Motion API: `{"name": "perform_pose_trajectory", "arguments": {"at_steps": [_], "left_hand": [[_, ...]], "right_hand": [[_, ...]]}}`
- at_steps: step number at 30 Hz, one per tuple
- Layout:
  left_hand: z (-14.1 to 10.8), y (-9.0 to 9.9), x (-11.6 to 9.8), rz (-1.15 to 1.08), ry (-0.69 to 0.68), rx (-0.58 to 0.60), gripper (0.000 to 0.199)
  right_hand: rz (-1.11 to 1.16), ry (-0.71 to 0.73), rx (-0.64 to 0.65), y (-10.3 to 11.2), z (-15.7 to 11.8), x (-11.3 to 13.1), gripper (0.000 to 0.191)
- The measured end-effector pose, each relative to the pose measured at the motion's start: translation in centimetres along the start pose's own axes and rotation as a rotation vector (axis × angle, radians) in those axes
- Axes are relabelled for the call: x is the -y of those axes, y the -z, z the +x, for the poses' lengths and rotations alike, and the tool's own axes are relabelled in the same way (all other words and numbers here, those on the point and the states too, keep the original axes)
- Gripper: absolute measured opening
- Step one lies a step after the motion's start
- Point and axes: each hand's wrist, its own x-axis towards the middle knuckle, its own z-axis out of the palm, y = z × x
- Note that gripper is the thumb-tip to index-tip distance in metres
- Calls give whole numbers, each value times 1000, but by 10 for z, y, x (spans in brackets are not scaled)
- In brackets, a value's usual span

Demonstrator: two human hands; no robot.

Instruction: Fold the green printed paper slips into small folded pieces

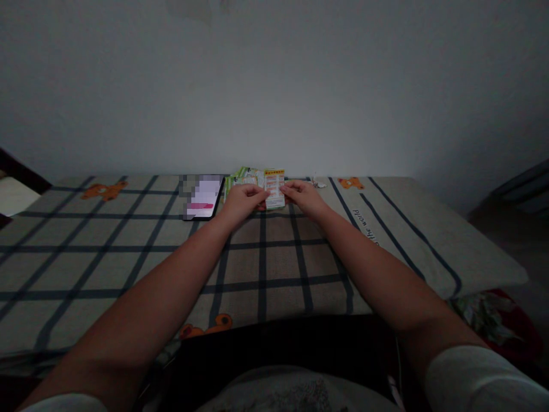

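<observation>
A small printed card (pixel 275 191) with a yellow top band and orange and white rows is held upright near the back of the table. My left hand (pixel 245 200) pinches its left edge, with the thumb toward the card's middle. On the opposite edge, the thumb and fingers of my right hand (pixel 305 195) are closed. Behind and left of the card lie several green and white printed papers (pixel 244 176), partly covered by my left hand. Their number and full shape cannot be made out.
A phone (pixel 203 197) with a lit screen lies left of the papers. Small whitish scraps (pixel 318 183) sit beyond my right hand. A checked tablecloth (pixel 283 263) covers the table, which meets a grey wall (pixel 274 86). A red container (pixel 506 326) stands low at the right.
</observation>
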Motion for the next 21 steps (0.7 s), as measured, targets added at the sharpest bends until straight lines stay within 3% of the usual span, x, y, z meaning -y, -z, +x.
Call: {"name": "perform_pose_trajectory", "arguments": {"at_steps": [7, 11, 14, 17, 21], "left_hand": [[0, 0, 1, -125, -21, 0, 31], [1, -1, 3, -129, 16, -43, 32], [0, -3, 3, -151, 29, -39, 33], [-1, -4, 2, -181, 37, -19, 38], [-2, -5, 0, -197, 31, -4, 42]], "right_hand": [[-17, 37, 12, 3, -1, -1, 34], [-37, 118, -101, 2, 1, -4, 37], [-204, 199, -147, 1, -1, -2, 29], [-290, 204, -84, -2, -5, 3, 28], [-252, 209, -18, -5, -8, 5, 44]]}}
